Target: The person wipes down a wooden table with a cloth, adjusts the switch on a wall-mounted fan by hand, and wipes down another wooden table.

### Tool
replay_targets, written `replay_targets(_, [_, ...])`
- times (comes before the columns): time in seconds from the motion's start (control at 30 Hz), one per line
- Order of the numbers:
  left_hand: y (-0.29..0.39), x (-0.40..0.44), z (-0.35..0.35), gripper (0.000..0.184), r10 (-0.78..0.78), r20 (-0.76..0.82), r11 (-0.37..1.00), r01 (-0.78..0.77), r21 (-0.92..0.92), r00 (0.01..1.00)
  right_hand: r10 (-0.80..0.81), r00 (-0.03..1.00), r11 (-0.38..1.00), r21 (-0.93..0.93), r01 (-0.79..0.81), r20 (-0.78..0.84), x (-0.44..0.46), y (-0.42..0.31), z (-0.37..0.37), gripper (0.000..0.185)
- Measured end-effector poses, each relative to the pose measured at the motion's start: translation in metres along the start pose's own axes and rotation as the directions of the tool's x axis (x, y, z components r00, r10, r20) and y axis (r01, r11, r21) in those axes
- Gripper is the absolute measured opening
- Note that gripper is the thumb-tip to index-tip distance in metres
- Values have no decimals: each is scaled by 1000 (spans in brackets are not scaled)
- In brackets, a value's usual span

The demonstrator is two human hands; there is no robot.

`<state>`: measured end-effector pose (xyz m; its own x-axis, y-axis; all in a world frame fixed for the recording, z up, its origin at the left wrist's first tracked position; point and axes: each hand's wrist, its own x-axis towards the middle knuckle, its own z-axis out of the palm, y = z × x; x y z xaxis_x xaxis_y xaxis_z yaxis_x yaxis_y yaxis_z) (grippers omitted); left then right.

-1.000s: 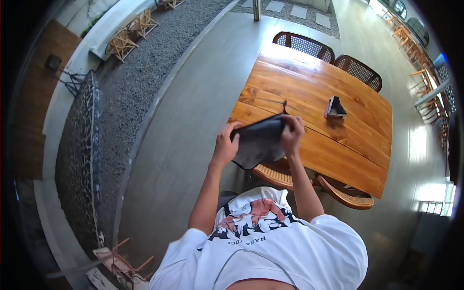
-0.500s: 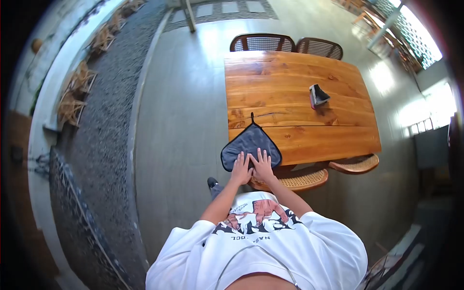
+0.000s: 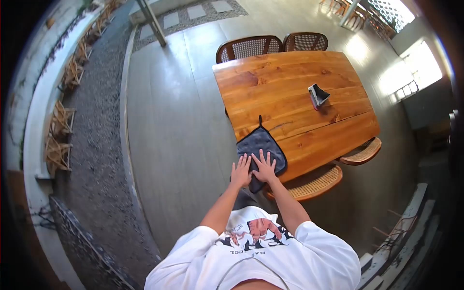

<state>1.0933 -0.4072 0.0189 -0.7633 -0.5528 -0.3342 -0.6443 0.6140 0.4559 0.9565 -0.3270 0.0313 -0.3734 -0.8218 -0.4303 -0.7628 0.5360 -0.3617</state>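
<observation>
Both grips (image 3: pixel 264 170) flat on cloth (image 3: pixel 257 141), chair (image 3: pixel 318 182) beside, dark object (image 3: pixel 319 94) beyond.

Both forearms (image 3: pixel 223 207) stretch forward, turned palm-down, left fingers (image 3: pixel 244 161) and right fingers (image 3: pixel 262 157) spread.

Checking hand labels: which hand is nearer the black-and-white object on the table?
Right. The right hand rests on the cloth, left of the object, toward the camera; the left hand, farther left.
</observation>
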Motion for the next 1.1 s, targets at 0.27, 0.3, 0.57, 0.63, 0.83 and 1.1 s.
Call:
replay_targets(0.27, [-95,108,-26,90,-114,-102,869,49,-493,988,40,989,994,104,-26,-144,109,-40,-15,99])
replay_targets(0.3, [-130,146,-2,90,-51,-242,840,-90,-536,969,38,979,995,102,-18,-199,130,-46,-23,99])
replay_targets(0.57, [-148,261,-78,43,-373,232,507,407,-760,898,97,994,991,94,-91,-59,256,-76,-80,100])
replay_targets(0.63, [-161,292,-87,37,-430,108,499,336,-799,896,89,993,994,77,-84,-72,291,-83,-91,101])
replay_targets(0.83, [-202,392,-156,49,-540,65,460,359,-812,839,99,990,991,100,-89,-104,407,-108,-126,98])
replay_targets(1.1, [-253,500,-285,41,-135,197,907,201,-371,971,176,914,974,202,-107,-367,502,-161,-138,47])
